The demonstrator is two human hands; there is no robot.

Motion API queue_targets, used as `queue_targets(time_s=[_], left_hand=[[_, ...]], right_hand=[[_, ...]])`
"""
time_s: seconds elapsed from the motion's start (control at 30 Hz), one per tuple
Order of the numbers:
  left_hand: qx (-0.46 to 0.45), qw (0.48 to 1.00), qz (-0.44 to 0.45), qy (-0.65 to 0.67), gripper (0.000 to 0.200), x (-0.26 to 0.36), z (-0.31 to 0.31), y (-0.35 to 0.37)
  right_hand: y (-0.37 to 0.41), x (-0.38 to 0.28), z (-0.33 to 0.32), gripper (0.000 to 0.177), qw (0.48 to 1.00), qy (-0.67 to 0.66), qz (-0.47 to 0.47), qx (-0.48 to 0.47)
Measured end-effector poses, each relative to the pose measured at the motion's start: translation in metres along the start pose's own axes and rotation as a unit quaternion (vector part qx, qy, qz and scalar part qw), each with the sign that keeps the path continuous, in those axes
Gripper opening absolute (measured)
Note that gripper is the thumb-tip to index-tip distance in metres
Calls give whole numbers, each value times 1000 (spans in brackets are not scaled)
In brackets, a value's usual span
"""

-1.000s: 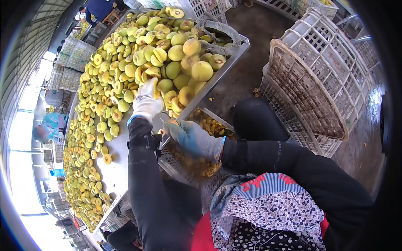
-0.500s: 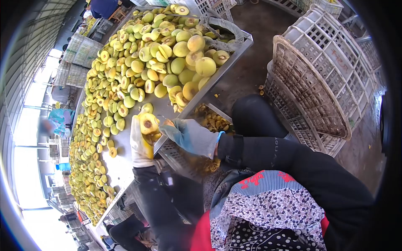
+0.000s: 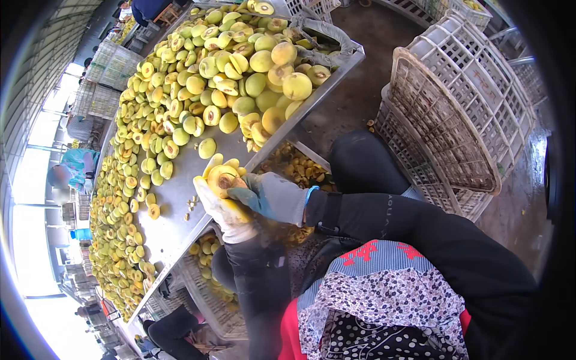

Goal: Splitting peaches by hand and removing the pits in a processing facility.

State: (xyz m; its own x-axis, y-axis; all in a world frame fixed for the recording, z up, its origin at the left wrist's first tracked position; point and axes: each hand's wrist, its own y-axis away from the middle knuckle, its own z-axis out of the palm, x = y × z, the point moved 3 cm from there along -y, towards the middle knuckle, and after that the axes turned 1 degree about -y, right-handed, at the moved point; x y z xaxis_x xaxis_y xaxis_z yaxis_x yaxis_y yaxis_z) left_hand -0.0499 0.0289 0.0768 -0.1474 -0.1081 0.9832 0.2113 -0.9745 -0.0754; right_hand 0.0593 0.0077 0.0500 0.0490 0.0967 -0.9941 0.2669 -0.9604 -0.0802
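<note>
My left hand (image 3: 227, 210), in a white glove, is palm up at the table's near edge and holds several yellow peach halves. The top peach half (image 3: 221, 176) faces me with its brown pit hollow showing. My right hand (image 3: 271, 195), in a blue-grey glove, comes in from the right with curled fingers, and its fingertips press on that half's cut face. Whether those fingers hold a tool is hidden. Both sleeves are black.
The metal table (image 3: 174, 204) carries a big pile of peaches (image 3: 240, 66) and rows of cut halves (image 3: 120, 210). A crate of scraps (image 3: 300, 168) and a crate of halves (image 3: 207, 258) sit under the edge. Stacked white crates (image 3: 462, 102) stand on the right. A person in teal (image 3: 72, 171) works opposite.
My left hand left the pile, drew back to the table edge with peach halves and turned palm up. My right hand closed in on the top half.
</note>
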Motion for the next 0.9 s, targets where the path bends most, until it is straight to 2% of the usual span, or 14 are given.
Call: queue_targets(time_s=[0.13, 0.23, 0.37, 0.43, 0.5, 0.57, 0.63, 0.77, 0.83, 0.87, 0.9], left_hand=[[11, 1000, 1, -4, 61, 3, 0, 2], [-1, 999, 17, -29, 64, -5, -8, 0], [21, 988, 99, -119, 64, -5, -4, 6], [46, 983, 87, -155, 62, 0, -2, 12], [50, 991, 75, -104, 60, -3, -4, 12], [34, 997, 59, 33, 56, -15, -11, 7], [22, 993, 114, -30, 56, -13, -10, 9], [-25, 964, 219, -151, 60, -5, -2, 14], [-18, 985, 155, -74, 61, -7, 0, 13], [-15, 992, 123, -37, 62, -7, 0, 14], [-3, 984, 151, -95, 61, -3, 3, 15]], right_hand=[[-3, 8, 3, 49, 997, 62, -10, -37], [-2, 8, 7, 51, 998, 19, -62, -4], [-2, 13, 17, 45, 994, -105, -20, -37], [-1, 13, 17, 45, 989, -140, -23, -32], [-2, 20, 20, 47, 991, -128, -9, -47], [-1, 21, 21, 47, 991, -122, -2, -63], [0, 17, 19, 46, 990, -120, -6, -78], [2, 21, 26, 41, 981, -190, -13, -26], [4, 24, 27, 39, 971, -239, -14, -17], [5, 22, 25, 39, 975, -220, -16, -22], [5, 20, 23, 39, 979, -202, -19, -28]])
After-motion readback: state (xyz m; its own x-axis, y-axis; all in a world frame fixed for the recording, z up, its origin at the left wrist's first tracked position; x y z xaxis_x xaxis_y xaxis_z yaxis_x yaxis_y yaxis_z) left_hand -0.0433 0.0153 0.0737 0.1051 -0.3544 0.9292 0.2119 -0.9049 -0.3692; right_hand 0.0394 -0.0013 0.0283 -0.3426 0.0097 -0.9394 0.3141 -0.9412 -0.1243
